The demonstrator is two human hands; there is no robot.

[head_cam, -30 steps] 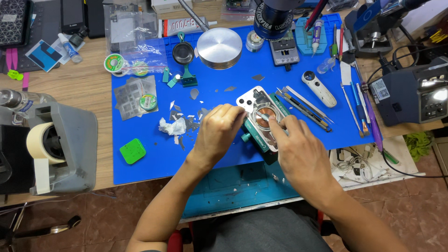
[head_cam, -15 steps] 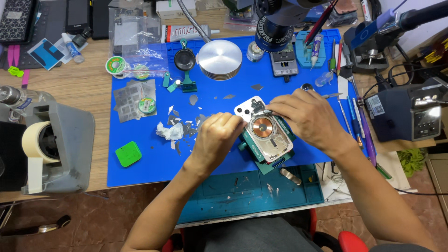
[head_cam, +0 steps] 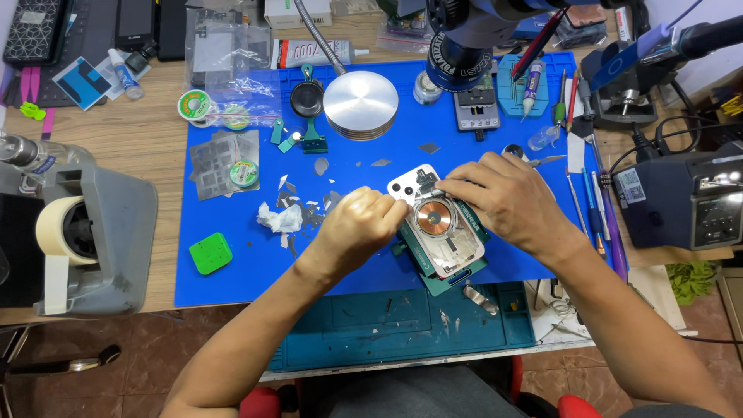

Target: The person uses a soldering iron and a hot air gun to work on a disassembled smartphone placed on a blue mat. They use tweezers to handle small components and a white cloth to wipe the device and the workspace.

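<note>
A white phone back housing point(head_cam: 443, 232) with a copper coil ring lies open side up in a green holder point(head_cam: 447, 283) on the blue mat point(head_cam: 232, 288). My left hand point(head_cam: 357, 226) is curled, its fingertips pinched against the housing's left edge near the camera holes. My right hand point(head_cam: 505, 198) reaches in from the right, with its fingertips pressed on the housing's top end by the camera cutout. Whether either hand also holds a small tool is hidden by the fingers.
A round metal disc point(head_cam: 360, 104) and a microscope head point(head_cam: 463, 48) stand at the back. A crumpled tissue point(head_cam: 279, 218) and a green pad point(head_cam: 210, 253) lie to the left, with a tape dispenser point(head_cam: 85, 240) further left. Pens and tweezers point(head_cam: 588, 203) and a soldering station point(head_cam: 685, 203) are on the right.
My right hand moved from the housing's lower right side up to its top end. My left hand stayed at the left edge. The view shifted slightly.
</note>
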